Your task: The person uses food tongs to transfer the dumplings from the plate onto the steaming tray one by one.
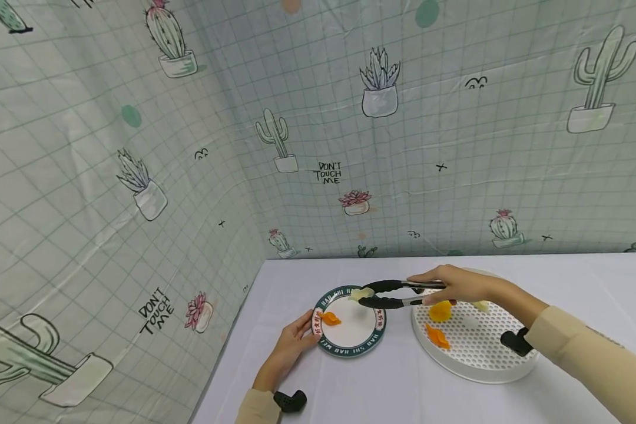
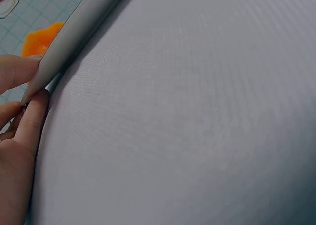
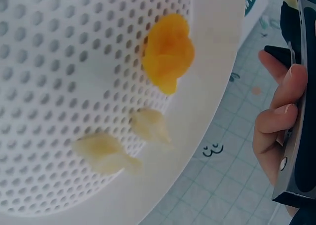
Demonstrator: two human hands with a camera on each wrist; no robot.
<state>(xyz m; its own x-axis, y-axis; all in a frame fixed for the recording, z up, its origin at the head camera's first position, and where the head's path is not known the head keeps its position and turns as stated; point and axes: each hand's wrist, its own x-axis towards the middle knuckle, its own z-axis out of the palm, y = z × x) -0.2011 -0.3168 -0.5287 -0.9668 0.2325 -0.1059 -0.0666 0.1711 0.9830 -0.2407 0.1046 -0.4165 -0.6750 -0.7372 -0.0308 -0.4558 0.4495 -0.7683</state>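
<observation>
Perforated tray (image 1: 471, 359) holds orange and pale pieces; plate (image 1: 352, 344) holds one orange.

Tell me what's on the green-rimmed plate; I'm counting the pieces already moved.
One orange piece lies on the plate. A pale piece is in the tongs above it. Nothing else shows there.
</observation>
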